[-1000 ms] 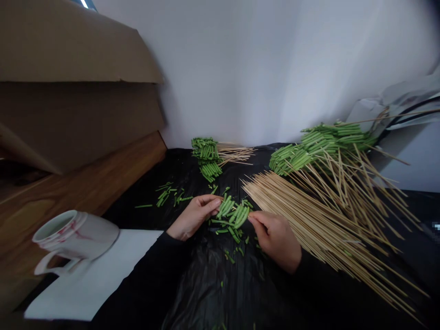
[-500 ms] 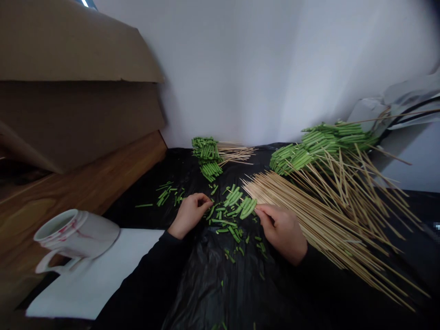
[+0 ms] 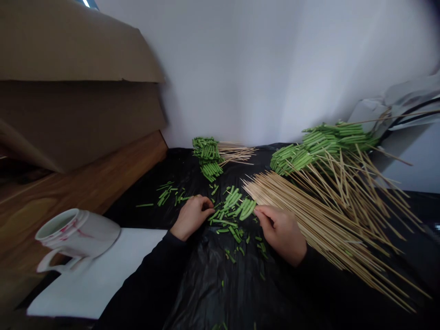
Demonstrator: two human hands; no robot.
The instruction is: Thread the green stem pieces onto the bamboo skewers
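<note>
My right hand (image 3: pixel 283 233) pinches the end of a bamboo skewer that carries a row of cut green bean pieces (image 3: pixel 247 209), held pointing left over the pile. Most of that skewer is hidden by the beans and my fingers. My left hand (image 3: pixel 194 214) is at the left edge of the loose green bean pieces (image 3: pixel 225 222), thumb and forefinger drawn together. Whatever lies between those fingertips is too small to make out. Just behind the held skewer lies another short row of bean pieces (image 3: pixel 233 197).
Bare bamboo skewers (image 3: pixel 319 224) lie fanned out at the right. Filled bean skewers are stacked at the back centre (image 3: pixel 207 153) and back right (image 3: pixel 323 142). A white mug (image 3: pixel 89 233) lies tipped on white paper (image 3: pixel 113 266) at left, below a cardboard box (image 3: pixel 85 110). Black plastic (image 3: pixel 202 284) covers the table.
My left hand has shifted slightly, its thumb and forefinger now lower and nearer the loose pieces. My right hand with the skewer has hardly moved.
</note>
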